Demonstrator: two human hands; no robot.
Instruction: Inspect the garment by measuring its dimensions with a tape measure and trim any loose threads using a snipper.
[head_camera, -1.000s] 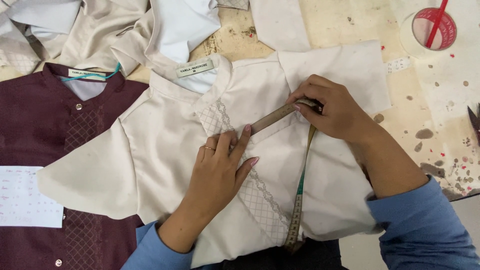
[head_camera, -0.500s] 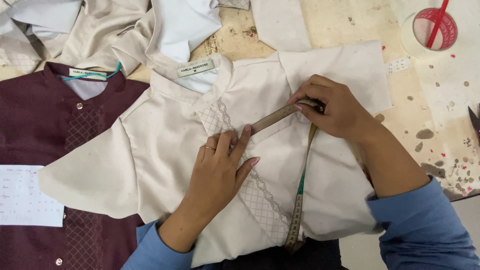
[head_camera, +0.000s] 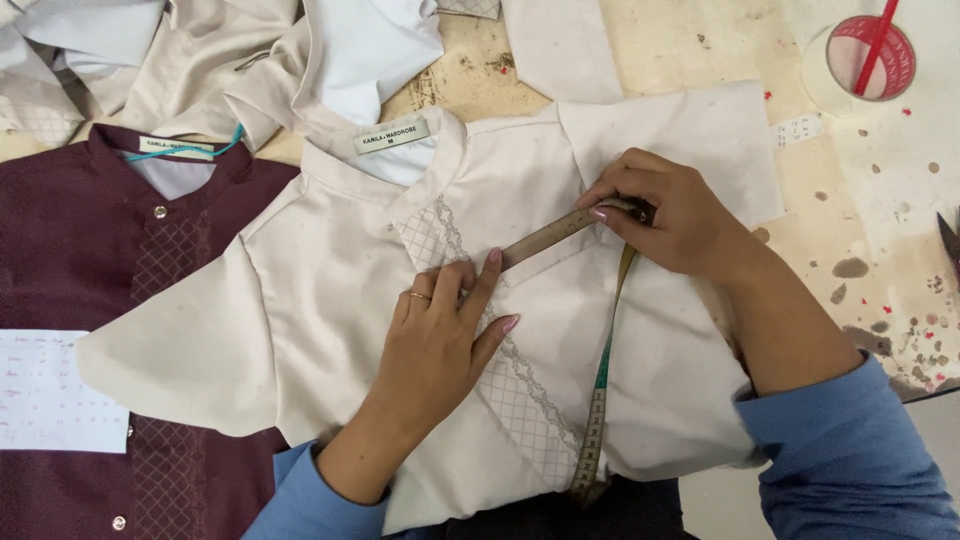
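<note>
Far left: dark red shirt (head_camera: 70, 260), cut off by the picture's edge, part under a white paper (head_camera: 50, 400) and part under the cream shirt (head_camera: 330, 290). Writing on the paper too small to read. More cloth (head_camera: 150, 50) heaped at the top, cut off too.

In the middle: cream shirt lying flat on the table (head_camera: 690, 60), neck at the top, patterned strip running down the front. Bottom hem hidden by blue sleeves and something dark.

Left hand (head_camera: 440, 335) flat on the shirt, fingers spread open, palm down. One fingertip pressing the tape (head_camera: 555, 232) onto the patterned strip. Gripping nothing, only pressing. A ring on one finger.

Tape stretched tight across the chest, from left hand up to right hand (head_camera: 670, 210). There a bend, then the rest hanging down over the shirt to the bottom, its end lost in the dark spot.

Right hand curled over the tape near the shoulder seam, fingers closed, pinching the tape at the bend. Pinch itself mostly hidden under the fingers.

Far right: stained table, clear cup (head_camera: 860, 60) with a red stick at the top corner, half cut off. A dark pointed thing (head_camera: 948, 240) at the edge, too little showing to name.
</note>
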